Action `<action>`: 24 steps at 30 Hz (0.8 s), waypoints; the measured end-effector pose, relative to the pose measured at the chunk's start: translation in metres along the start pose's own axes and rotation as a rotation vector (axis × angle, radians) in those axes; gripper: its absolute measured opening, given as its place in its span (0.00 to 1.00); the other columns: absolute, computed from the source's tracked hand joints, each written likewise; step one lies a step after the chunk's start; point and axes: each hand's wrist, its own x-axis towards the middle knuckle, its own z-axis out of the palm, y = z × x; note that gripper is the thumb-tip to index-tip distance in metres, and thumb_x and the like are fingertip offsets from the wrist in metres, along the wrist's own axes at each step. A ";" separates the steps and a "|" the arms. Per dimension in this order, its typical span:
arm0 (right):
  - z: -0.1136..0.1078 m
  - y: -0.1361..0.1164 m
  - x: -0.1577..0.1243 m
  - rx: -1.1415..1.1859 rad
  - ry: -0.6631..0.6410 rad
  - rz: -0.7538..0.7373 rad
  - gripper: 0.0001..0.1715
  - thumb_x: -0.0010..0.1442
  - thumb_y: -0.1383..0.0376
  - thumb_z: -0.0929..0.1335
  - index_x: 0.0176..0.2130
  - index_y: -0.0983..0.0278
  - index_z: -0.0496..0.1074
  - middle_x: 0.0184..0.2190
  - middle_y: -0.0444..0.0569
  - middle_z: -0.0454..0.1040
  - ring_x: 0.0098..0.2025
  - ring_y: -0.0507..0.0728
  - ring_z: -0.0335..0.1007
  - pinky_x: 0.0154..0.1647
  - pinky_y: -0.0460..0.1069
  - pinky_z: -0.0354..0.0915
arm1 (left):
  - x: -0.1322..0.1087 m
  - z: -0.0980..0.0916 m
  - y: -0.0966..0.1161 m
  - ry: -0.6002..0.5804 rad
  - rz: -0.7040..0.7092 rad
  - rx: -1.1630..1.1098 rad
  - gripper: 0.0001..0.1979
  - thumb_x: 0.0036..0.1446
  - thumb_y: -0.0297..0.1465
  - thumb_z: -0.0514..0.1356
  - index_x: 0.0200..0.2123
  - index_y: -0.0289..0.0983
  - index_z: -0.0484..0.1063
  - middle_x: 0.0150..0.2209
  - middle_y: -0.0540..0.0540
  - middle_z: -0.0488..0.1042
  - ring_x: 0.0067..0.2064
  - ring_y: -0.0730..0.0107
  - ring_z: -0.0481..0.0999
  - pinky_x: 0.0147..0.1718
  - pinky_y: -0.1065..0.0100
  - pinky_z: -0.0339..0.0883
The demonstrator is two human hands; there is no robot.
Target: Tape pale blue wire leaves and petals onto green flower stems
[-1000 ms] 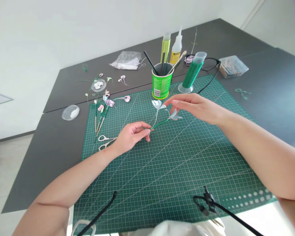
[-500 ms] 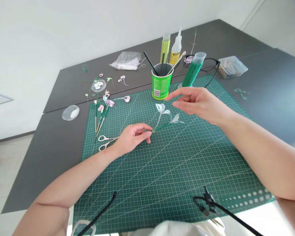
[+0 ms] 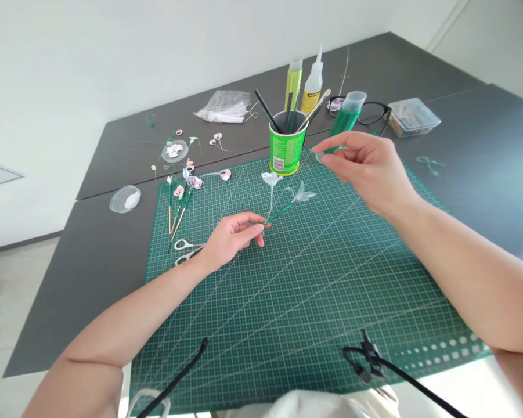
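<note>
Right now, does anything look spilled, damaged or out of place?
Nothing looks spilled. The eyeglasses behind the green thread spool seem out of place, being within the work area, and a loose green scrap lies stray, right of the cutting mat.

Head camera, single view | worn on the person's head | faces forward and down over the cutting mat point(image 3: 313, 290) | left hand point(image 3: 233, 237) and right hand point(image 3: 374, 168) near, mid-frame | far field: white wall point(image 3: 157, 52)
</note>
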 end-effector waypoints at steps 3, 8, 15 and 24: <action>0.000 -0.004 -0.002 -0.104 -0.022 -0.044 0.06 0.65 0.59 0.72 0.42 0.56 0.79 0.17 0.38 0.52 0.20 0.51 0.42 0.24 0.51 0.43 | 0.002 -0.002 0.002 0.077 -0.006 -0.097 0.15 0.59 0.40 0.69 0.42 0.35 0.78 0.25 0.50 0.77 0.19 0.81 0.57 0.18 0.72 0.45; -0.001 -0.001 -0.001 -0.379 0.019 -0.055 0.08 0.67 0.60 0.70 0.42 0.57 0.80 0.18 0.41 0.56 0.22 0.55 0.54 0.28 0.53 0.55 | 0.003 -0.006 0.002 0.115 0.020 -0.164 0.14 0.61 0.40 0.68 0.41 0.34 0.79 0.27 0.50 0.76 0.19 0.82 0.55 0.18 0.73 0.43; -0.003 0.030 0.007 -0.695 0.020 -0.202 0.10 0.65 0.65 0.68 0.38 0.59 0.82 0.37 0.53 0.81 0.42 0.68 0.76 0.52 0.68 0.65 | 0.003 -0.006 0.002 0.097 0.029 -0.241 0.13 0.60 0.39 0.69 0.41 0.35 0.78 0.27 0.52 0.74 0.19 0.83 0.54 0.18 0.73 0.41; 0.031 0.014 -0.020 -0.414 -0.314 -0.382 0.18 0.69 0.58 0.69 0.56 0.61 0.78 0.58 0.58 0.78 0.63 0.70 0.72 0.65 0.69 0.66 | 0.001 -0.002 0.002 0.005 0.027 -0.235 0.14 0.61 0.40 0.68 0.42 0.35 0.77 0.26 0.52 0.75 0.19 0.83 0.54 0.18 0.73 0.41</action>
